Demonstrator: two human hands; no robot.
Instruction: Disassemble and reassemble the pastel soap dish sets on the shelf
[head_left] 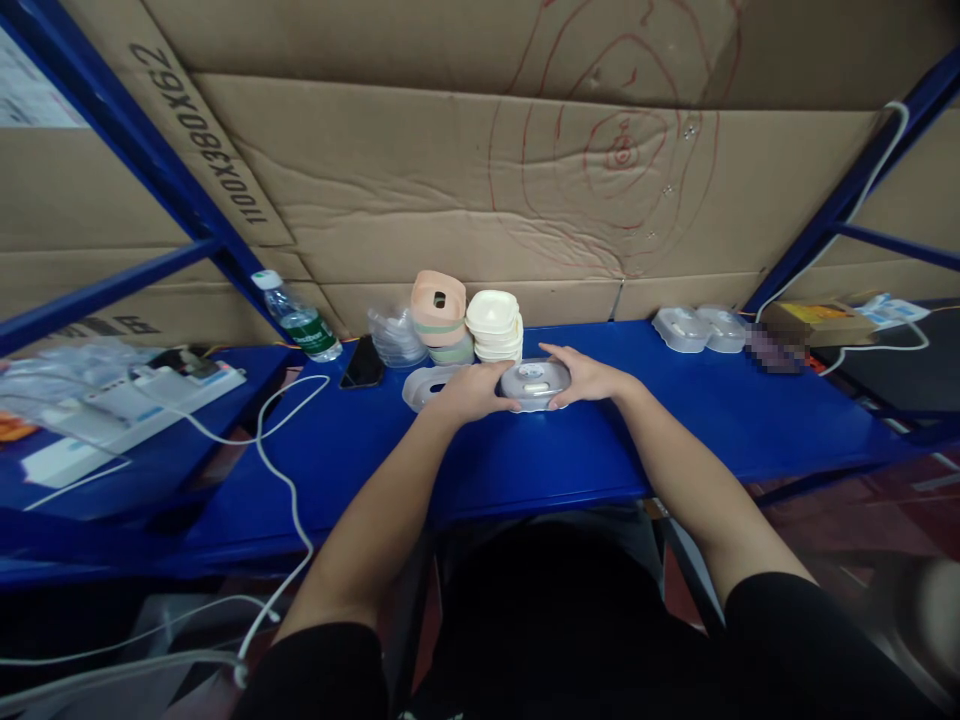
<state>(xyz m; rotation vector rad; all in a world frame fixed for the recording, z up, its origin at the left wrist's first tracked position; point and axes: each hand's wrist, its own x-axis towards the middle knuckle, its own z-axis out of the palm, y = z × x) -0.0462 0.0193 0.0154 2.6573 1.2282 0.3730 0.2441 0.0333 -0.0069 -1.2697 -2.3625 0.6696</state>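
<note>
Both my hands grip a small grey plastic box with a clear domed lid (534, 380) on the blue table. My left hand (474, 392) presses its left side, thumb toward the front. On the right side, my right hand (581, 378) curls round the edge, fingers behind and thumb in front. A loose grey lid with a dark slot (421, 388) lies just left, partly hidden by my left hand. Behind stand a stack of cream containers (495, 322), a stack of peach and green pieces (439, 310) and nested clear covers (395, 338).
Two closed boxes (682, 329) sit at the back right. A phone (362, 363) and a water bottle (304, 322) stand at the back left. White cables (289, 480) cross the left end. Cardboard (420, 180) walls the back, between blue posts.
</note>
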